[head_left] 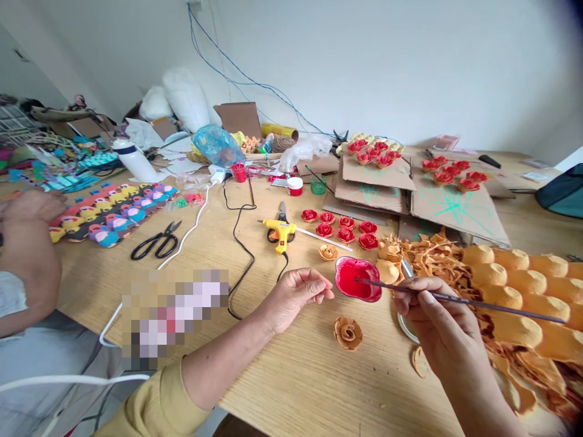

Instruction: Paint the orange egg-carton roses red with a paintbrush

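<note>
My right hand pinches the thin dark handle of a paintbrush. The brush tip dips into red paint in a small scalloped bowl. Just left of the bowl, my left hand has its fingers curled together, and nothing shows between them. An unpainted tan paper rose lies below the bowl, and another tan rose sits above it. Behind these are several red-painted roses in rows on the table.
A yellow glue gun rests over orange-handled scissors; black scissors lie further left. Egg-carton material and torn pieces crowd the right. Cardboard sheets carry more red roses. Another person's arm is at left, near colourful painted birds.
</note>
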Demonstrator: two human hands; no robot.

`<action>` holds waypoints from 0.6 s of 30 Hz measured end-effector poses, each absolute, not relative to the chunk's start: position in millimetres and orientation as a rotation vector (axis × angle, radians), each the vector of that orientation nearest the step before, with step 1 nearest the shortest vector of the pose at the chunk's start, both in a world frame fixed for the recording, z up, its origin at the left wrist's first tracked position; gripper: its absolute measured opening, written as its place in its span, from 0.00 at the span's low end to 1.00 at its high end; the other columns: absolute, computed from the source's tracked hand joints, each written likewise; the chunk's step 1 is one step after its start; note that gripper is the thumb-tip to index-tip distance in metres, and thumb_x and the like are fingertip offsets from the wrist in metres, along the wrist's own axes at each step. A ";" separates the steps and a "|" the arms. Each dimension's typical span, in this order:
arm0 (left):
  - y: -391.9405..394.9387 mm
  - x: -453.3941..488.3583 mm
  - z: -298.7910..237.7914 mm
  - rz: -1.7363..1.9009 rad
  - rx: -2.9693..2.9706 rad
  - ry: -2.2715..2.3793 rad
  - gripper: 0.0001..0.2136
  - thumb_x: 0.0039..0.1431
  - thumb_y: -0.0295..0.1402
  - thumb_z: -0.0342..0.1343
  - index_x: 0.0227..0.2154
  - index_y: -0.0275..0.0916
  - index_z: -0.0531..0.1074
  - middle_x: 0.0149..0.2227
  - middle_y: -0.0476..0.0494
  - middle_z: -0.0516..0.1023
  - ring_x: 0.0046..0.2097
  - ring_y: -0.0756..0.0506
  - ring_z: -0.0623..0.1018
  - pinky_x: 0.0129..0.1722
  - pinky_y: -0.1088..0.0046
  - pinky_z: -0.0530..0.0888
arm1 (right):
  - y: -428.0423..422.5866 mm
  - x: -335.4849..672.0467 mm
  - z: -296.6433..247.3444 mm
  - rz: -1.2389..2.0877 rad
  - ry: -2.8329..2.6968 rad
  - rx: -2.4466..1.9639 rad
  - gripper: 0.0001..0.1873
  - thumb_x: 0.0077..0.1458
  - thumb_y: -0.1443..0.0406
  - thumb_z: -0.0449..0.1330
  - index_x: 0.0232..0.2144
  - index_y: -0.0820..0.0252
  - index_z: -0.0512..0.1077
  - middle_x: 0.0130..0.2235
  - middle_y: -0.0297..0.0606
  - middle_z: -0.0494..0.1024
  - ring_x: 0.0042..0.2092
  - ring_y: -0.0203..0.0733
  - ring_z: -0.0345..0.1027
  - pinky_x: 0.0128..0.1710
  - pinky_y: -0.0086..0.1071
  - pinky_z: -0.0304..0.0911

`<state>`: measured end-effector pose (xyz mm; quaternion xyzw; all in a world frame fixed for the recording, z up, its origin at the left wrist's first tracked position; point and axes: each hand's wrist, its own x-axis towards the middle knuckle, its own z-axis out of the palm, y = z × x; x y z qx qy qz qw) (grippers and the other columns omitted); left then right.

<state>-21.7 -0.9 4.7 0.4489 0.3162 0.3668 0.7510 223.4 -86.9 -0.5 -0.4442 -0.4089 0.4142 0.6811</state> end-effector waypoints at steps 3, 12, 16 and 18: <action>-0.4 -22.0 4.0 0.863 1.170 0.783 0.25 0.43 0.48 0.79 0.27 0.37 0.72 0.25 0.54 0.72 0.28 0.53 0.66 0.31 0.76 0.62 | -87.2 226.2 -1.3 0.882 -0.956 -1.033 0.09 0.63 0.54 0.68 0.40 0.51 0.80 0.32 0.34 0.77 0.35 0.36 0.71 0.37 0.26 0.69; 1.0 -23.2 0.5 0.754 1.667 0.913 0.25 0.70 0.50 0.51 0.20 0.40 0.63 0.21 0.54 0.63 0.25 0.51 0.63 0.30 0.72 0.61 | -92.6 229.9 9.6 0.684 -1.217 -1.262 0.13 0.66 0.53 0.65 0.45 0.53 0.80 0.35 0.37 0.82 0.33 0.37 0.76 0.33 0.27 0.72; -1.5 -21.8 0.7 0.679 1.733 0.897 0.12 0.62 0.42 0.63 0.31 0.38 0.73 0.28 0.52 0.72 0.30 0.50 0.68 0.31 0.74 0.64 | -93.0 230.6 14.3 0.478 -1.442 -1.390 0.16 0.70 0.52 0.59 0.42 0.56 0.80 0.32 0.38 0.82 0.30 0.38 0.76 0.29 0.28 0.70; -4.1 -21.3 1.3 0.580 1.767 0.892 0.12 0.60 0.42 0.67 0.32 0.38 0.74 0.28 0.52 0.73 0.30 0.50 0.69 0.31 0.74 0.64 | -93.2 230.7 16.0 0.317 -1.535 -1.468 0.15 0.71 0.54 0.57 0.40 0.56 0.79 0.29 0.35 0.81 0.27 0.36 0.74 0.27 0.27 0.66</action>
